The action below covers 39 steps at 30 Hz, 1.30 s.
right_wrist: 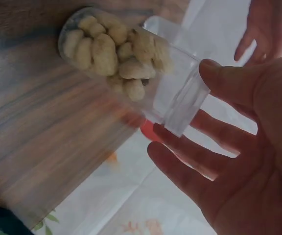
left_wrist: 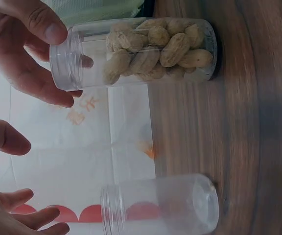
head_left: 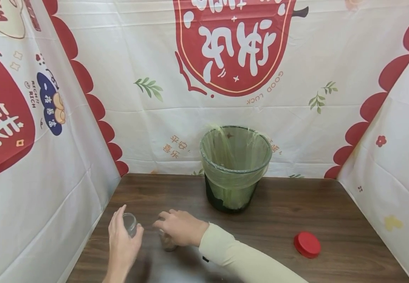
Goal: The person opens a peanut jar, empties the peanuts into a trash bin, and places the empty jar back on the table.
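Brown peanuts (left_wrist: 160,51) are seen in a tall jar (head_left: 169,243) held by the right hand (head_left: 183,228); nearer the bench's (head_left: 169,192) left edge, a second jar (left_wrist: 165,205) is seen beside the wide-spread left hand (head_left: 123,237).

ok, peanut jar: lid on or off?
Off. The peanut jar shows a bare, clear rim in the left wrist view; a red lid lies apart on the table.

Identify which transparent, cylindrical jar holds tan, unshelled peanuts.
The peanut jar, held near its rim by the right hand; the other jar, near the left hand, shows none.
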### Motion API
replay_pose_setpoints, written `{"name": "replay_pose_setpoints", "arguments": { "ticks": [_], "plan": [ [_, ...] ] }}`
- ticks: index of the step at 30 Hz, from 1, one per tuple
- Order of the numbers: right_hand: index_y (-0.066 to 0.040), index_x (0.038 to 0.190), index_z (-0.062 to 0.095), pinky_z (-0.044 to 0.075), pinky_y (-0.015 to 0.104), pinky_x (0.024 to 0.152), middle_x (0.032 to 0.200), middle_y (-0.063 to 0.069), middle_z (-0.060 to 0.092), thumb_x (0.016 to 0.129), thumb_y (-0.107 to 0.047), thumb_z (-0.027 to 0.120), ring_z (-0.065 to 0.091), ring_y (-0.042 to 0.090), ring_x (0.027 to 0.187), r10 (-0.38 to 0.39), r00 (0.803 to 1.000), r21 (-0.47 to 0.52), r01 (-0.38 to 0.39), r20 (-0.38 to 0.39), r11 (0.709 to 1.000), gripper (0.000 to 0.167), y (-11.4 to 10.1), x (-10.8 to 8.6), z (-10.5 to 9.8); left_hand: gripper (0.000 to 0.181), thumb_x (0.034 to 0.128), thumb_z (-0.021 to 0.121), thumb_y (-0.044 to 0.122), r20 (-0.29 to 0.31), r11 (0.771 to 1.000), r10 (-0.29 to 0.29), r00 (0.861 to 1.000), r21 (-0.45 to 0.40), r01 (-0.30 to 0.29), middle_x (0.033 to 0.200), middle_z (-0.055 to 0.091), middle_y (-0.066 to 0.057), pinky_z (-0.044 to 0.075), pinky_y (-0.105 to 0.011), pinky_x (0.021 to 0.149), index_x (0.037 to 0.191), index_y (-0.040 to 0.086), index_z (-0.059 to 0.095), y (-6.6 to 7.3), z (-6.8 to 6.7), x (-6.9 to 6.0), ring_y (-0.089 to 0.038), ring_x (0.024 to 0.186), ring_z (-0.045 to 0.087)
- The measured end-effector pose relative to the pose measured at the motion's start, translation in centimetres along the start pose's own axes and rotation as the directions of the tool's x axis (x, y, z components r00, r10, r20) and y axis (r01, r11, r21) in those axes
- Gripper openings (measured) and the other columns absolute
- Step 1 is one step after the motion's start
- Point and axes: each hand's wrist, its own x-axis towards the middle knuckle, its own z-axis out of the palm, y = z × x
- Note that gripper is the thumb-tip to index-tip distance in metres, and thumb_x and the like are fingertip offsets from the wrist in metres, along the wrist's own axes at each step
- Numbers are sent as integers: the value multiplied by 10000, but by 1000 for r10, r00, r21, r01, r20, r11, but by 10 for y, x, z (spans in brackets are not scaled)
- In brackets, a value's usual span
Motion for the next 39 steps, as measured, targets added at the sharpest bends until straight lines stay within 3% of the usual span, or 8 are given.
{"name": "replay_pose_setpoints", "arguments": {
  "ticks": [6,10,15,18,24,32,35,39],
  "plan": [
    [-252,1398,707,633,275,817,1318,-28,702,948,-125,785,709,151,1060,113,993,123,-116,36,986,474,15,-16,-3,775,956,695,61,63,1000,8,998,-27,-6,1692,307,-318,312,-823,1171,1641,15,334,11,13,-4,-562,1575,251],
    [-187,1380,715,632,276,828,1293,21,704,1014,-154,743,711,173,1079,167,986,214,-158,-21,964,369,29,-28,-9,761,937,713,53,39,997,67,997,-34,-65,1664,364,-305,331,-783,1188,1622,19,382,19,25,-6,-533,1556,313],
    [-127,1376,694,624,303,861,1306,74,684,1002,-94,751,702,207,1093,198,972,310,-150,-129,939,379,42,-45,-22,788,903,756,47,38,990,136,990,-40,-134,1642,416,-274,390,-748,1166,1611,29,409,29,43,-11,-498,1533,370],
    [-111,1364,692,626,333,880,1295,91,687,984,-65,766,702,217,1088,202,953,329,-121,-226,936,389,47,-55,-31,852,833,825,12,28,977,209,978,-43,-208,1616,454,-266,414,-718,1166,1592,23,437,35,56,-12,-493,1513,404],
    [-87,1345,691,622,376,907,1290,109,684,934,-33,820,703,232,1102,218,899,337,-85,-380,938,435,48,-73,-44,961,732,929,-21,57,932,359,932,-64,-356,1579,489,-276,450,-696,1147,1564,-8,449,54,78,-15,-513,1473,451],
    [-122,1372,689,608,455,1006,1368,125,664,970,-55,783,690,277,1234,311,872,401,-149,-378,904,418,39,-94,-55,791,822,887,-3,91,947,307,947,-125,-295,1476,619,-205,566,-593,1053,1520,16,516,82,98,-26,-399,1327,645],
    [-152,1381,686,597,473,1022,1397,98,651,974,-69,779,669,273,1275,366,861,437,-193,-354,878,426,36,-102,-60,710,831,891,2,45,928,360,932,-124,-352,1389,676,-190,597,-559,1006,1459,-19,560,89,104,-29,-365,1252,697],
    [-159,1374,693,590,470,1033,1414,72,642,969,-53,773,648,262,1310,409,848,475,-221,-338,852,426,35,-113,-67,678,808,917,11,-22,882,460,888,-101,-460,1311,700,-184,626,-531,938,1401,-47,594,95,110,-30,-338,1171,727]
  ]
}}
